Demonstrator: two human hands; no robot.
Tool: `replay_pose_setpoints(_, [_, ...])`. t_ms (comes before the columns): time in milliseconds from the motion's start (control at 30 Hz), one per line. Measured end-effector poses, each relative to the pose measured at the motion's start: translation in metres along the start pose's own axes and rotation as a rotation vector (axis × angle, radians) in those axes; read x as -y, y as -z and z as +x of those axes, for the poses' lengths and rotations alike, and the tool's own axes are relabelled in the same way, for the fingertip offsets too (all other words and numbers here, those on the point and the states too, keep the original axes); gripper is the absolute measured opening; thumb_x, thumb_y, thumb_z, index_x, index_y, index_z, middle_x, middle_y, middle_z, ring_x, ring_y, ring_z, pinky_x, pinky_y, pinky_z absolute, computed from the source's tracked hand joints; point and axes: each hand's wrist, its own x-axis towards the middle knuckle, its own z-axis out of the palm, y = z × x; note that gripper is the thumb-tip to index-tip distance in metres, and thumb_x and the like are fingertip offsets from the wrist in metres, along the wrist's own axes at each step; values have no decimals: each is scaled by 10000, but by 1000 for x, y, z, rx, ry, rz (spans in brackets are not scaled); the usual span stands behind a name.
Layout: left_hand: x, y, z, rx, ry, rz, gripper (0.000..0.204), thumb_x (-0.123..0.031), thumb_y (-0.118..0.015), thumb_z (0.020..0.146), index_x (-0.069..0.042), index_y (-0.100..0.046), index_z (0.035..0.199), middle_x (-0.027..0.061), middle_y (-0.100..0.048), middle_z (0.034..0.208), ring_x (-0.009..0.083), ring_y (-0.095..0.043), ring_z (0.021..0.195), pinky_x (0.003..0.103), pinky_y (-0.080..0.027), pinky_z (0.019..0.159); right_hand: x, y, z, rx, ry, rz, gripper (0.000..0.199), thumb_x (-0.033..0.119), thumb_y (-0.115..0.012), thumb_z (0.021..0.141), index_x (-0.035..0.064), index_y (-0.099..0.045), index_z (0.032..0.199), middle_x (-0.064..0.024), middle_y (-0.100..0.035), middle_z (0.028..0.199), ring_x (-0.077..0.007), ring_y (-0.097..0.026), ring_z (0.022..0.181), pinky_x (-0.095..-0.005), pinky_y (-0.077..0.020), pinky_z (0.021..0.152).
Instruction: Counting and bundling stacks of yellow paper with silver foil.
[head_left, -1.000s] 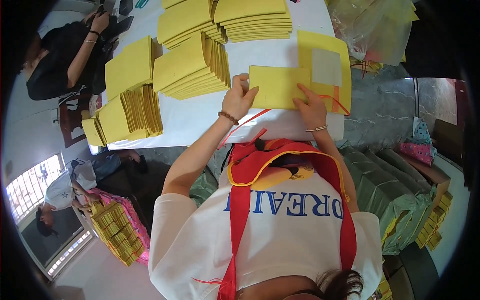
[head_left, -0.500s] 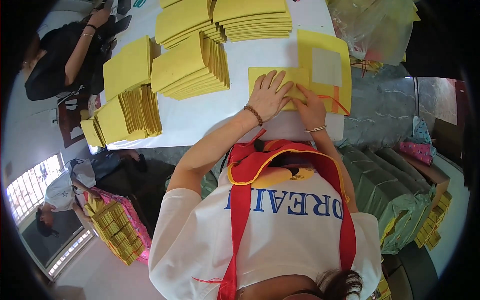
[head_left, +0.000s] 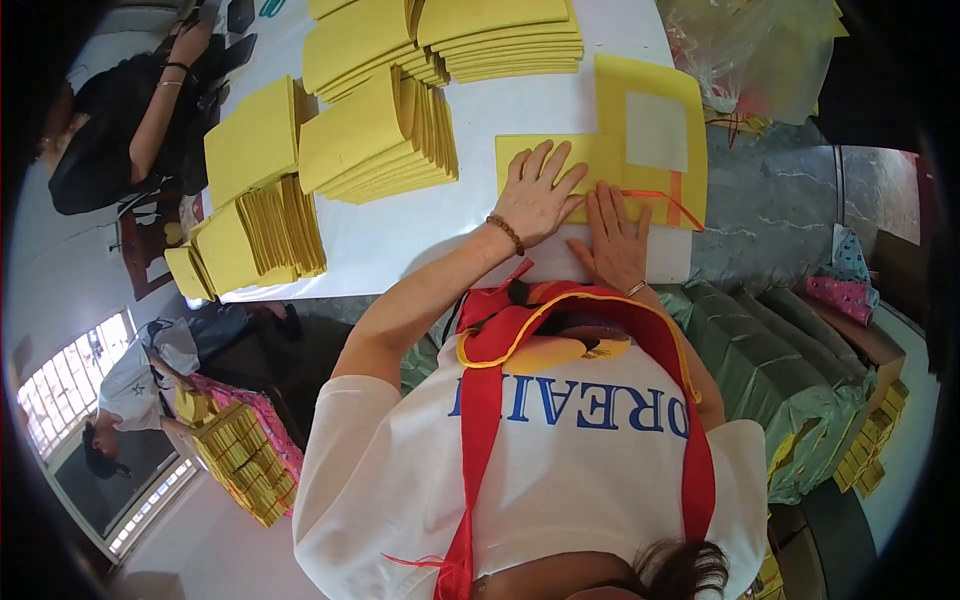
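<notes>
Big white worktop [head_left: 430, 225] fills the upper middle, lit bright and even. Beside it there's grey marbled floor [head_left: 775, 215], with a heap of clear plastic bags [head_left: 760, 50] further up. Low at one edge sits a barred window [head_left: 60, 375] with daylight coming through, above a pale floor [head_left: 215, 550]. Green wrapped bundles [head_left: 770, 380] are stacked along the opposite side.

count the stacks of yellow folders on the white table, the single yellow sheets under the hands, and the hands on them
Stacks of yellow folders: 6, for instance the fanned stack
Single yellow pieces by the hands: 2, the flat sheet and the windowed piece
Hands pressing on them: 2, left hand, right hand
Total: 10
</notes>
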Motion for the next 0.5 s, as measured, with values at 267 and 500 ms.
replay_pose_setpoints(267, [3,15,-7,108,-226,-66,499,-286,-622,753,-67,-486,1180,139,-414,1270,306,-398,1117,434,-340,892,-2,-3,0,9,5,-10,707,477,-523,790,70,-339,1338,-74,-262,1425,-210,-207,1328,-597,-103,1010])
replay_pose_setpoints(500, [-11,10,-14,90,-306,233,528,-202,-545,743,43,-450,1201,222,-440,1240,325,-446,1070,440,-384,843,-6,-7,-2,-9,20,12,735,466,-530,786,69,-299,1360,-80,-234,1440,-227,-206,1333,-592,-58,1014])
